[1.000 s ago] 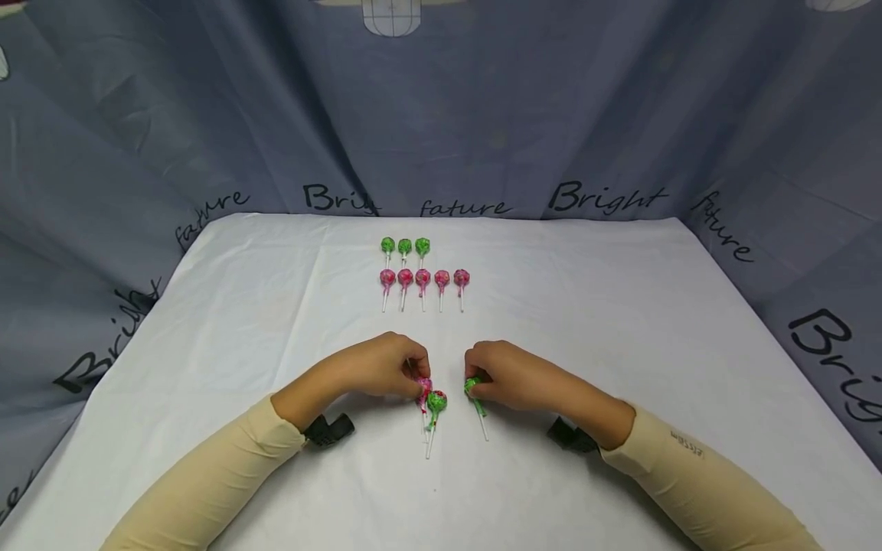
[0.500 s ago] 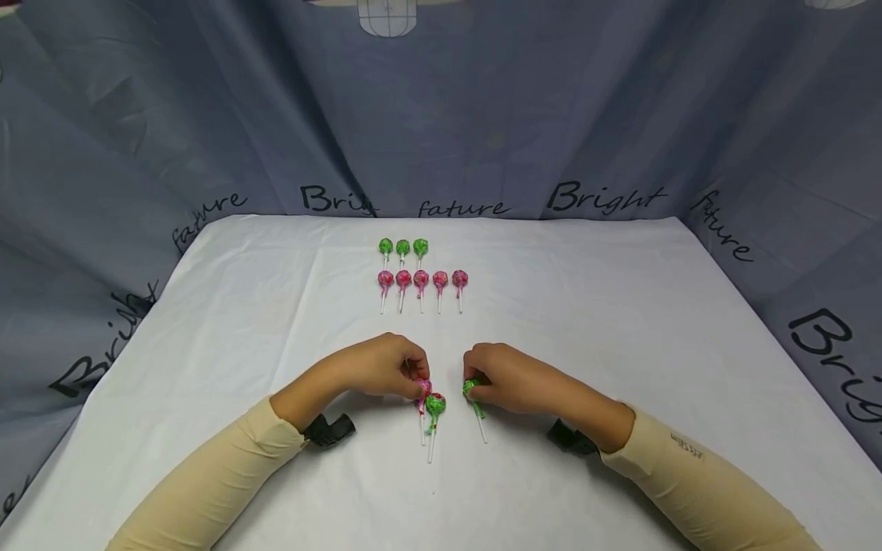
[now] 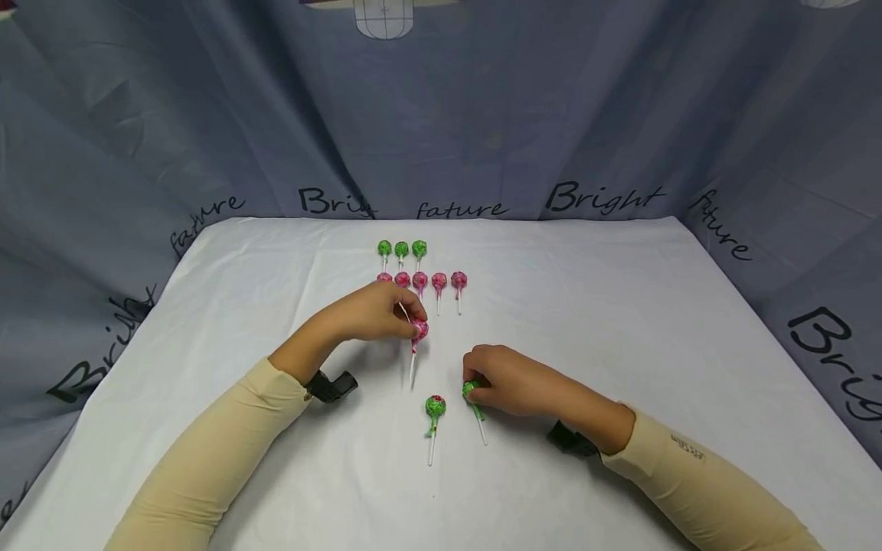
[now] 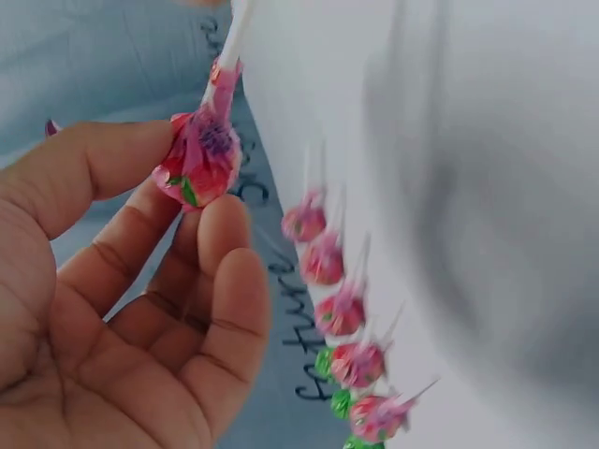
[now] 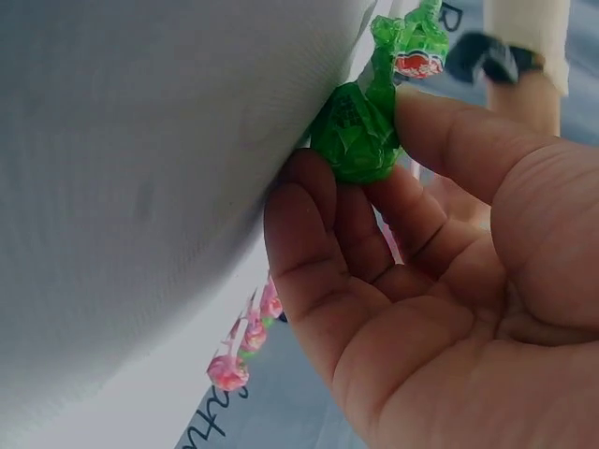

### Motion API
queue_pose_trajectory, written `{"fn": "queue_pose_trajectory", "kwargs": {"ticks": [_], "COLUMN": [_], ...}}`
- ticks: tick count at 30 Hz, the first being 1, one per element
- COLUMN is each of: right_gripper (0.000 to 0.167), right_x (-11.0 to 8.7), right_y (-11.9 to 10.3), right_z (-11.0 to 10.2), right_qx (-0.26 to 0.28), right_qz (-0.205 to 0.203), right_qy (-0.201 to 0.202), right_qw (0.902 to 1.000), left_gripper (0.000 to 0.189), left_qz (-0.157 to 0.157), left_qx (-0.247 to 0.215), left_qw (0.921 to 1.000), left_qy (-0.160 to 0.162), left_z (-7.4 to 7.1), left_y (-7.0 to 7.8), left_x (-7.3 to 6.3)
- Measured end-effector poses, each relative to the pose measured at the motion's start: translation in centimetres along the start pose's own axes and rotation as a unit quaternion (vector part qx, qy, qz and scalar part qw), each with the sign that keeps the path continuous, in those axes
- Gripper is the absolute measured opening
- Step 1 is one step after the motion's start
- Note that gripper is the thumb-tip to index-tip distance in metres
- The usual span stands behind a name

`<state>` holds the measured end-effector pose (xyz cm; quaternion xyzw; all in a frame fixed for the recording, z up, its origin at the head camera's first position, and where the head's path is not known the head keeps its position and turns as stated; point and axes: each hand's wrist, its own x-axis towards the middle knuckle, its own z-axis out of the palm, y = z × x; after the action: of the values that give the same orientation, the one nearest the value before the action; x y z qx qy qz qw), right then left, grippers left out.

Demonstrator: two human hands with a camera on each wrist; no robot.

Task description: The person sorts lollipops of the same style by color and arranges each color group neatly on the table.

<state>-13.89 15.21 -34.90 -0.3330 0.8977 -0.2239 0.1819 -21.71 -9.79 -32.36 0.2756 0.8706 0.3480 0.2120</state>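
My left hand (image 3: 375, 312) pinches a pink lollipop (image 4: 204, 161) by its wrapped head, between thumb and fingertips. Its white stick points toward me in the head view, just short of the pink row. My right hand (image 3: 513, 376) holds a green lollipop (image 5: 356, 136) by the head, low over the white cloth, stick slanting toward me. Another green lollipop (image 3: 435, 407) lies on the cloth to the left of the right hand. Beyond the left hand runs a row of several pink lollipops (image 3: 439, 282), its left ones partly hidden by that hand.
Behind the pink row lie three green lollipops (image 3: 402, 249), side by side with heads away from me. A white cloth (image 3: 586, 306) covers the table, and a grey curtain (image 3: 482, 115) with black lettering hangs along its far edge. Both wrists carry a black camera mount (image 3: 332, 386).
My left hand has lifted the pink lollipop from beside the loose green one and carried it forward toward the pink row. The right hand stays in place with its green lollipop.
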Motion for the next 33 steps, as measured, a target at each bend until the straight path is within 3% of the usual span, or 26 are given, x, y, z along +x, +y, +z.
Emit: {"fn": "queue_pose_trajectory", "kwargs": {"ticks": [9,16,21,25,33], "right_gripper": [0.014,0.014,0.013,0.012,0.012], "right_x": [-0.1,-0.1,0.0,-0.1,-0.2], "right_y": [0.0,0.0,-0.1,0.0,0.2], "right_z": [-0.1,-0.3,-0.2,0.0,0.1], "right_qx": [-0.006,-0.003,0.001,-0.001,-0.004], "right_qz": [-0.006,-0.011,-0.005,0.001,0.000], "right_qy": [-0.006,0.001,-0.001,0.000,0.000], "right_qw": [0.9999,0.9999,1.0000,1.0000,1.0000], "left_gripper": [0.019,0.021,0.022,0.022,0.023], "left_qz": [-0.017,-0.018,-0.037,-0.033,-0.024], "left_qx": [-0.022,-0.029,-0.024,-0.029,-0.015], "left_qw": [0.9994,0.9989,0.9979,0.9975,0.9982], "left_qy": [0.019,0.032,0.048,0.054,0.053], "left_z": [-4.2,-5.8,-6.5,-6.6,-5.5], "left_y": [-0.3,-2.2,-3.3,-3.3,-2.7], "left_x": [4.7,8.8,10.8,12.0,14.0]}}
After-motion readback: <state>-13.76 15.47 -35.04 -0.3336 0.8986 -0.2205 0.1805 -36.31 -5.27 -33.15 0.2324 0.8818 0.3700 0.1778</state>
